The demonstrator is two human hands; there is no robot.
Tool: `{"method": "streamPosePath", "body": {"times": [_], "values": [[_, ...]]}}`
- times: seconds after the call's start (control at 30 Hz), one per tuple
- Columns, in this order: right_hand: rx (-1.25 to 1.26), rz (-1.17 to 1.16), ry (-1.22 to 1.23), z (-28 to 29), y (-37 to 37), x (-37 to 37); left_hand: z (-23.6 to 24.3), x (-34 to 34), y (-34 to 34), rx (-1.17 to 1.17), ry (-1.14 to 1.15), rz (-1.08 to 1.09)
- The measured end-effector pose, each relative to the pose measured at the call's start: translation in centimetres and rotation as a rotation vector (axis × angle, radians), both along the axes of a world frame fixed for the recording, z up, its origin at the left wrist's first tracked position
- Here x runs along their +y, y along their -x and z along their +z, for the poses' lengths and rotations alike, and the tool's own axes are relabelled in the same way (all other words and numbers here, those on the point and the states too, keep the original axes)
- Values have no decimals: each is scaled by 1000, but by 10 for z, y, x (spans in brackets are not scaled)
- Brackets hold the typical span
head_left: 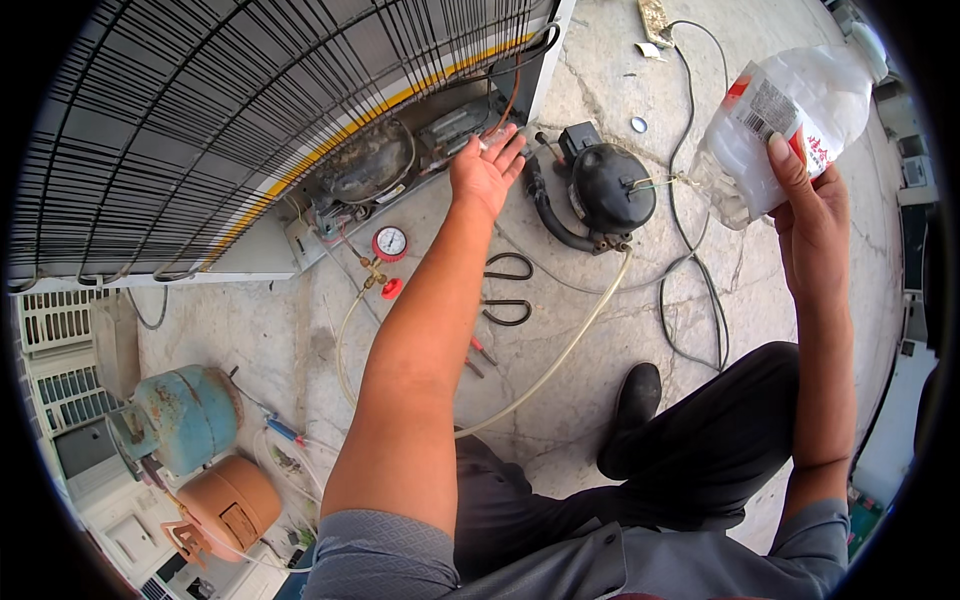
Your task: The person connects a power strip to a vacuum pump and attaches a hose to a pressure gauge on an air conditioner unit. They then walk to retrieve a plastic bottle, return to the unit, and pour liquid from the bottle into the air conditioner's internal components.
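My right hand [812, 225] grips a large clear plastic bottle [840, 95] with a red and white label, thumb across the label, raised at the right and tilted. My left hand [485, 178] is stretched forward, palm up with its fingers extended, in front of the open lower bay of a refrigerator. A pale glint shows by its fingers; I cannot tell what it is. Inside that bay sits a dark, worn compressor [362, 160] with copper tubing beside it. Just right of my left hand, a loose black compressor [612, 190] stands on the floor, a pale hose running from its base.
A wire condenser grid [230, 110] fills the upper left. On the concrete lie a red-rimmed pressure gauge [390, 243], black bent rods [508, 312], red-handled pliers [482, 350] and a dark cable [715, 320]. Teal [190, 415] and orange [230, 508] gas cylinders occupy the lower left.
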State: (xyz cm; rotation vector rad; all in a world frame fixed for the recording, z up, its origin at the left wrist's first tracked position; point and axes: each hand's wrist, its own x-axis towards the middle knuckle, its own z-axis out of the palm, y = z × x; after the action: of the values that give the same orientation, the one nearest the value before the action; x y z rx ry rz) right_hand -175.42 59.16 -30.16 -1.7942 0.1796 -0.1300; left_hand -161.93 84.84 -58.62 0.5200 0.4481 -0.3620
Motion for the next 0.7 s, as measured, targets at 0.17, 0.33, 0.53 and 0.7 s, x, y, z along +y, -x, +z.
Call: {"method": "streamPosePath", "body": {"times": [0.17, 0.33, 0.53, 0.7], "values": [[22, 5, 41, -1, -1, 0, -2, -3, -1, 7, -6, 51], [20, -10, 47, -2, -2, 5, -1, -2, 0, -5, -19, 33], [27, -6, 23, -5, -5, 12, 0, 0, 0, -8, -17, 24], [24, -15, 10, -6, -8, 18, 2, 1, 0, -2, -15, 27]]}}
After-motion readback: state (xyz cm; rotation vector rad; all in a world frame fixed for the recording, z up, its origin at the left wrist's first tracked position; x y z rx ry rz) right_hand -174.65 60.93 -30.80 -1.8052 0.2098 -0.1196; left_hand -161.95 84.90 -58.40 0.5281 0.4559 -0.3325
